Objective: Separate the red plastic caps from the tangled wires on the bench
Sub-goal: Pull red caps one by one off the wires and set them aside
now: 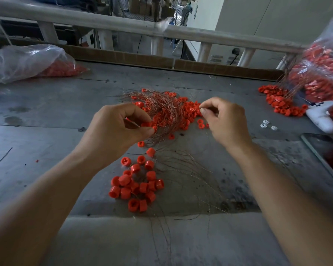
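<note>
At bench (46, 112) centre, we are pinching a cap (128, 120) from the tangle (161, 110) in our left hand (119, 129) and, at its 3 o'clock, a wire (198, 108) in our right hand (225, 120). Caps are looking light and rigid, wires springy; we are favouring the cap's body.

Grey metal bench (46, 112): left half open. Centre blocked by tangle of thin copper wires (161, 110) and heap of loose red plastic caps (136, 185). Right side crowded: white plastic handset (321, 116), dark flat tablet (325, 156), bulging clear bag (323, 70).
</note>
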A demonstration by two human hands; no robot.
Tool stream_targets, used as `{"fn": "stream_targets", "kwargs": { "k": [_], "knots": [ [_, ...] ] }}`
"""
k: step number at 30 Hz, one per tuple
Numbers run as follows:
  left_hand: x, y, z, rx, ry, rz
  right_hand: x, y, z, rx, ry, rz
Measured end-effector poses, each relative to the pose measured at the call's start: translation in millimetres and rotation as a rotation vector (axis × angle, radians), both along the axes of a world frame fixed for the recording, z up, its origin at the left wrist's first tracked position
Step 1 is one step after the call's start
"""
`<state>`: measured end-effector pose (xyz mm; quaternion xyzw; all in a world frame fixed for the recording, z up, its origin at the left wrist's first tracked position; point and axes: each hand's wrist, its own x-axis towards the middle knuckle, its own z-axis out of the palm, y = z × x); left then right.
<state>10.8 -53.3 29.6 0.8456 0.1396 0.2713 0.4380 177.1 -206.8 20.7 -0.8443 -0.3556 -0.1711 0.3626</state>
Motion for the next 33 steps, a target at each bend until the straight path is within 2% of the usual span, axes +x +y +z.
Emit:
{"fn": "stream_targets", "kwargs": {
  "k": [7, 16, 33],
  "knots": [
    [1, -1, 0, 0.032, -0.059, -0.016, -12, -7, 13, 0.179, 0.089, 0.078],
    [0, -5, 2, 0.088, -0.083, -0.074, -38, -3, 18, 0.083, 0.168, 0.277],
    [0, -9, -1, 0.081, 0.028, -0.131, -52, 1, 14, 0.012, 0.189, 0.397]
  ]
}}
